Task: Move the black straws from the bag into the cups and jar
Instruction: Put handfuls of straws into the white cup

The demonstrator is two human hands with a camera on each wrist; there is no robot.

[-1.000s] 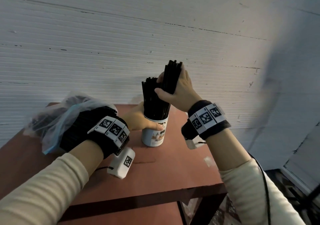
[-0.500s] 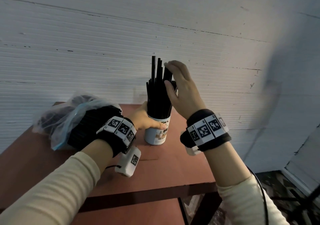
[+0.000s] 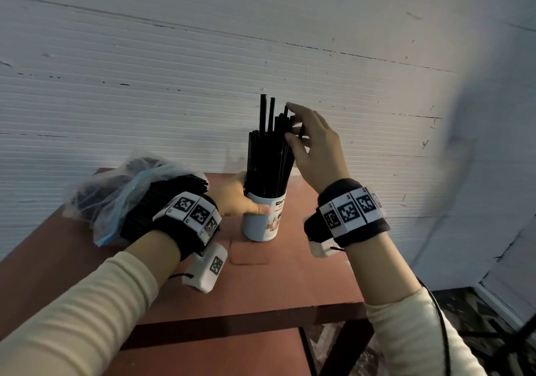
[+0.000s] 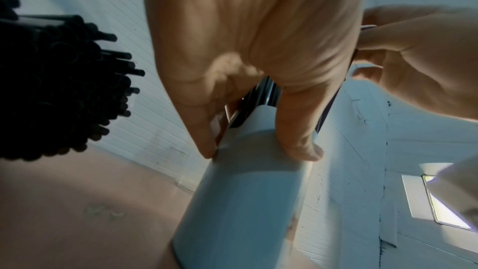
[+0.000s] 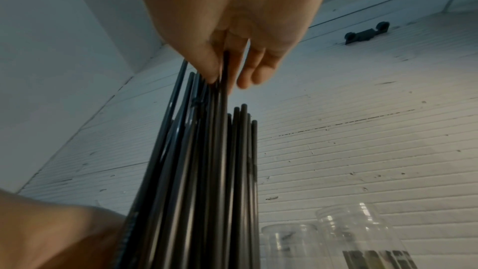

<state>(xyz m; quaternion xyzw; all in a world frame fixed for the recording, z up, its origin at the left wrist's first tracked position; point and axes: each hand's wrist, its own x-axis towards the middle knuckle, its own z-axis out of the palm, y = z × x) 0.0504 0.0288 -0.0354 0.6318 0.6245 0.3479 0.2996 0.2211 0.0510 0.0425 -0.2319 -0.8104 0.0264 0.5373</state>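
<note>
Mid-frame, the left hand [image 3: 232,198] grips the white paper cup [image 3: 262,222] while the right hand [image 3: 316,146] pinches tips of black plastic straws [image 3: 266,161] standing inside, apparently settling them; next, it should release and reach for the clear plastic bag [image 3: 116,193] at frame left.

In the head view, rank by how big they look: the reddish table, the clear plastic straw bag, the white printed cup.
1. Largest: reddish table.
2. Clear plastic straw bag, partly hidden.
3. Smallest: white printed cup.

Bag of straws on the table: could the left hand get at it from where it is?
Probably yes. The bag lies close beside the left hand with nothing between, but that hand grips the cup and would have to let go first.
</note>
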